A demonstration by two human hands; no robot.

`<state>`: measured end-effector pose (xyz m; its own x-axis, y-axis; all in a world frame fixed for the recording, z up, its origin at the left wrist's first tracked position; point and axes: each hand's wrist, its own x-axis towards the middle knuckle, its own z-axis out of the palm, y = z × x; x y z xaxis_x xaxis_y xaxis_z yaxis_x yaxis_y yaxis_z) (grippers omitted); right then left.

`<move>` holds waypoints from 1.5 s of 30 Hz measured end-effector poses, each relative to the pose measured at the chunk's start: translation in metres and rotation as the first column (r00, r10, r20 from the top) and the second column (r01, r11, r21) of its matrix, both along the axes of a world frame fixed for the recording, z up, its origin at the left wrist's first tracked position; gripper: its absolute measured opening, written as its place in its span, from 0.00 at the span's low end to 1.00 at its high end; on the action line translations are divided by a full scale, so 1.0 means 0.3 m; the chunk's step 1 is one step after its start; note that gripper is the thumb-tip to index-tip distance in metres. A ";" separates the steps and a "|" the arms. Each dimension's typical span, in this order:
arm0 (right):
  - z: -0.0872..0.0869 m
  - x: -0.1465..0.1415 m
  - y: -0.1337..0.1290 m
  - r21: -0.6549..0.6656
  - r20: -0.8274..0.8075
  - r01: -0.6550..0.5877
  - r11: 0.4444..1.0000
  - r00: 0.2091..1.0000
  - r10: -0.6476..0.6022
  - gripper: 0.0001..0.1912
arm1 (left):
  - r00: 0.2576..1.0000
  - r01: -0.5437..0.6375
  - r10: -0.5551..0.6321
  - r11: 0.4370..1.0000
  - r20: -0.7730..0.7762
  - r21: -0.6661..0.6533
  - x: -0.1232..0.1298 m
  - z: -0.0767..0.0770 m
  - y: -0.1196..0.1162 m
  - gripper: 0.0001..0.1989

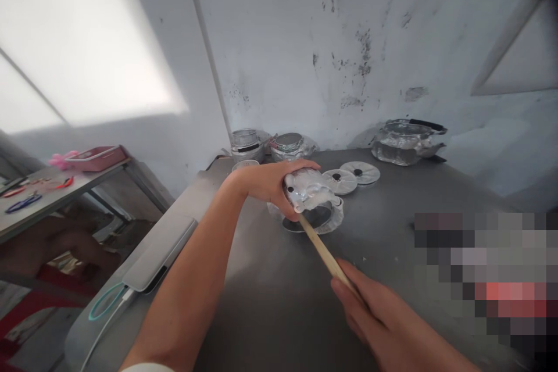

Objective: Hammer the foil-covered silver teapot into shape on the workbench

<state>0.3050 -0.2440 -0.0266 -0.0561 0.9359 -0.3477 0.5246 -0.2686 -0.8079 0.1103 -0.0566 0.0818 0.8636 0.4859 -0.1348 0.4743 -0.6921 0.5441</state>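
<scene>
My left hand point(272, 183) grips a crumpled, silvery metal pot point(311, 189) near the middle of the table. The dark round opening of the pot faces toward me, at its lower side. In my right hand point(366, 302) is a light wooden stick point(322, 250), with my fingers closed round its near part. The stick's far end meets the pot just below my left fingers; its tip is hidden. Two round lids point(370, 174) with black knobs lie just behind the pot, partly overlapping.
Metal pots point(246, 145) stand at the table's back edge, and a kettle with a black handle point(401, 148) at the back right. A white device point(159, 253) with a cable lies left. A side table holds a pink basket point(98, 158) and tools.
</scene>
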 end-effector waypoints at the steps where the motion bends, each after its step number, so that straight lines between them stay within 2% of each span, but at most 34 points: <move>1: 0.003 0.002 0.002 -0.030 0.011 -0.004 1.000 1.000 0.004 0.21 | 1.000 -0.002 0.002 1.000 0.000 0.004 0.000 0.000 0.000 0.53; 4: 0.011 0.010 0.007 -0.077 0.002 -0.048 0.996 0.999 0.048 0.23 | 1.000 -0.001 0.001 1.000 0.008 0.012 0.001 0.002 -0.001 0.53; 8: 0.011 0.011 0.006 0.003 -0.084 -0.115 0.993 0.990 0.115 0.25 | 1.000 -0.012 0.012 1.000 -0.001 -0.011 0.001 0.004 -0.004 0.53; 10: 0.009 0.007 0.005 -0.004 -0.091 -0.110 0.994 0.990 0.109 0.25 | 1.000 -0.011 0.011 1.000 0.005 -0.007 0.001 0.004 -0.005 0.53; 15: 0.018 -0.002 0.007 -0.140 -0.069 -0.099 0.985 0.994 0.090 0.21 | 1.000 0.005 -0.005 1.000 0.018 0.011 0.001 0.004 -0.003 0.52; 22: 0.004 0.003 0.007 0.006 -0.159 -0.106 0.994 0.982 0.106 0.23 | 1.000 -0.003 0.003 1.000 0.009 0.005 -0.002 0.001 -0.002 0.53; 25: 0.004 -0.002 0.008 -0.040 -0.101 -0.113 0.993 0.989 0.109 0.21 | 1.000 -0.013 0.013 1.000 0.002 0.009 -0.002 0.001 -0.002 0.53; 29: 0.034 -0.007 0.008 -0.120 -0.036 -0.127 0.985 0.992 0.124 0.19 | 1.000 -0.001 0.001 1.000 0.008 0.021 -0.002 0.003 -0.003 0.52; 32: 0.038 -0.002 0.004 -0.088 -0.058 -0.127 0.988 0.991 0.122 0.20 | 1.000 0.006 -0.006 0.999 0.013 0.036 -0.001 0.002 -0.004 0.52; 36: 0.007 0.006 0.002 0.003 -0.135 -0.091 0.996 0.987 0.090 0.22 | 1.000 -0.006 0.006 1.000 0.013 0.021 0.000 0.002 -0.004 0.53; 41: 0.004 0.004 0.009 -0.095 -0.088 -0.093 0.991 0.992 0.085 0.23 | 1.000 -0.015 0.015 1.000 0.014 -0.010 -0.001 0.001 -0.002 0.52; 45: 0.023 0.002 0.009 -0.066 -0.102 -0.099 0.993 0.991 0.092 0.22 | 1.000 -0.005 0.005 1.000 0.022 0.020 -0.001 0.000 -0.001 0.53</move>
<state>0.3058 -0.2412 -0.0197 -0.1812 0.8979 -0.4011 0.4696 -0.2793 -0.8375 0.1099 -0.0568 0.0818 0.8638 0.4926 -0.1060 0.4658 -0.7003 0.5409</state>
